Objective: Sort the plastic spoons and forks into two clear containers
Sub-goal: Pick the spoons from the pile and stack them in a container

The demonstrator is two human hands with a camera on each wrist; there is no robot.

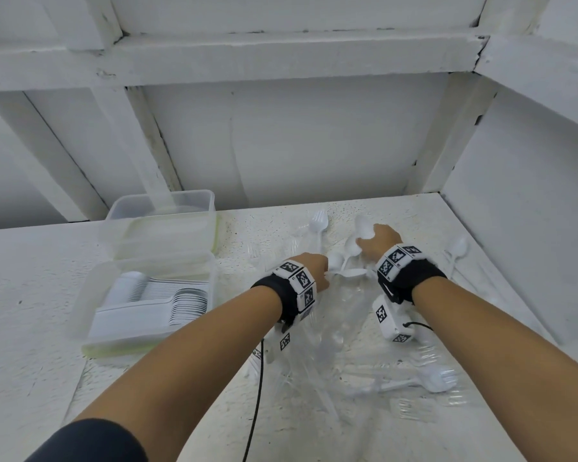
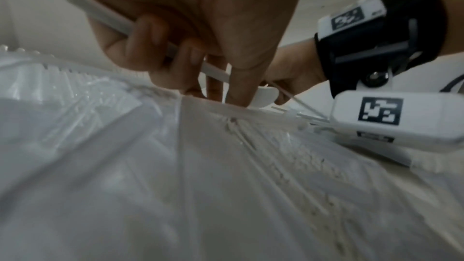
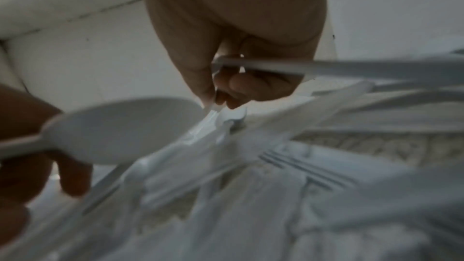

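White plastic everywhere: left hand (image 1: 315,265) grips a spoon handle (image 2: 120,23), right hand (image 1: 380,239) is curled round spoons (image 1: 353,245). Forks (image 1: 436,378) lie loose at 5 o'clock; stacked spoons fill the near container (image 1: 90,320) at 9 o'clock.

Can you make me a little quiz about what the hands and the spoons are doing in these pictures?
1. True or false: the near container is empty.
2. Which hand holds a white handle across its curled fingers in its own wrist view? A. left hand B. neither
3. Fill in: the far container sits ____ the near one, as seen from the head camera.

Key:
1. False. Stacked spoons lie in it.
2. A. The handle runs under the fingers.
3. Behind. It looks empty. The right hand grips spoons too.
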